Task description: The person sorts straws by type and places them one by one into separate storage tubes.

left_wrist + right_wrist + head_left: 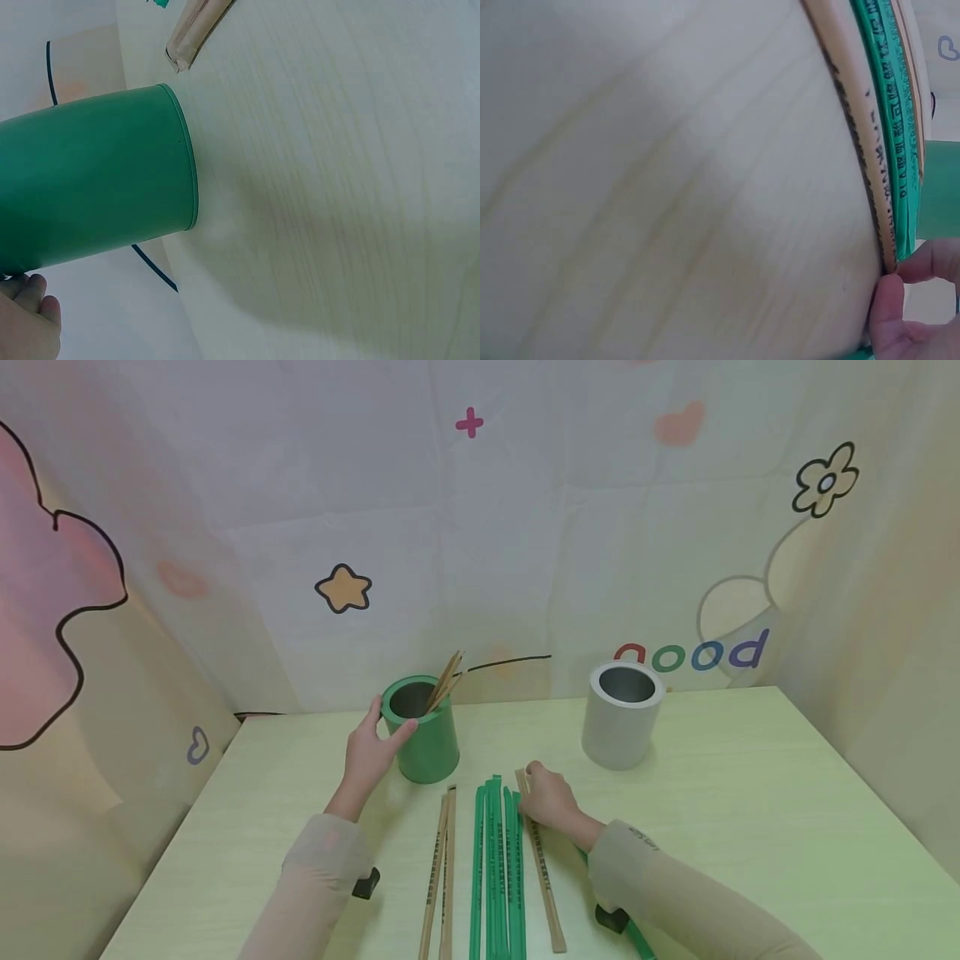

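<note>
In the head view, the right hand (553, 802) pinches a brown stick (545, 881) at its far end. From those fingers the stick's long axis runs back toward the person, drifting a little to the right, so most of its length lies on the near side of the grasp. Just left of it are the green sticks (497, 868), roughly in line with it, and then a pair of brown sticks (449, 877) on the desk (750, 793). The green cup (431, 747) stands farther off and to the left of the pinching fingers; the white cup (618, 735) stands farther off to the right. The left hand (369, 758) is the nearer one to the green cup and grips it by the rim, thumb on the near side. Some brown sticks (444, 683) lean in that cup toward its right.

In the left wrist view, fingertips press against the green cup's wall at the lower left, and the cup's base faces into the frame.

In the right wrist view, thumb and forefinger close on the very tip of the brown stick, beside the green sticks. Whether that tip is raised off the desk, I cannot tell.
</note>
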Demonstrator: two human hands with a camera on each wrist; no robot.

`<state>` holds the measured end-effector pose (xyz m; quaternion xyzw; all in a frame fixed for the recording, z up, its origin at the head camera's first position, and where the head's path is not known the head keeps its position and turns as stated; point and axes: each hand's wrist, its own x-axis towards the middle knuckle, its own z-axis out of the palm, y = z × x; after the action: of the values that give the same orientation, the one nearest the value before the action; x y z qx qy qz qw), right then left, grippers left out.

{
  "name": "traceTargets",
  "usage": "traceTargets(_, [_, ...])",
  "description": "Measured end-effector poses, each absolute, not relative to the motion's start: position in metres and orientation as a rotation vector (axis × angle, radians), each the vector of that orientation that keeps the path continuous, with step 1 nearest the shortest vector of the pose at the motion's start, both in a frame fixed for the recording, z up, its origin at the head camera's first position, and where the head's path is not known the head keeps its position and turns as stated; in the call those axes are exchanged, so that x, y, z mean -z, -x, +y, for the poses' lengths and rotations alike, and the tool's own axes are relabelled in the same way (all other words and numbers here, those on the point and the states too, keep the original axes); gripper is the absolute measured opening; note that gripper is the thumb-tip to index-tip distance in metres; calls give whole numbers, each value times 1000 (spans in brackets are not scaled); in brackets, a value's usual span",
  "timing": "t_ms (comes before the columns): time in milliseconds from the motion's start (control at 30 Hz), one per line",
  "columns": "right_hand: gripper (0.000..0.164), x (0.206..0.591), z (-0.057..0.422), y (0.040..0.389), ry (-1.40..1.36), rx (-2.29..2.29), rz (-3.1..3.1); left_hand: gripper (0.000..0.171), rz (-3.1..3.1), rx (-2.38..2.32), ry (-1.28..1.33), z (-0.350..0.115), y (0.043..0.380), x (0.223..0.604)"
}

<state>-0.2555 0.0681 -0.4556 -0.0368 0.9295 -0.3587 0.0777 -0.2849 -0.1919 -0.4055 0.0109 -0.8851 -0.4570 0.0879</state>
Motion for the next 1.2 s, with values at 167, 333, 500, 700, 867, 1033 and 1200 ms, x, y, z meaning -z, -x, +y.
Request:
traceTargets(167, [35, 457, 69, 254, 163, 1045, 2817, 89, -2631, 1362, -15, -192, 285, 406])
traceTargets(333, [30, 456, 70, 251, 178, 1013, 2819, 89, -2634, 1347, 6, -192, 284, 406])
traceTargets(500, [30, 454, 71, 246, 173, 1025, 2802, 90, -2646, 1346, 2, -192, 283, 405])
traceTargets(700, [29, 454, 70, 244, 191, 1033, 2815, 90, -2647, 1352, -1, -191, 283, 404])
traceTargets(867, [30, 455, 70, 244, 213, 1008, 2846, 91, -2651, 1362, -9, -192, 284, 404])
traceTargets(1033, [31, 456, 73, 244, 181, 1045, 2812, 92, -2657, 1359, -6, -192, 284, 405])
traceTargets(1200, [32, 450, 77, 245, 147, 1175, 2735, 91, -2650, 1369, -5, -192, 283, 404])
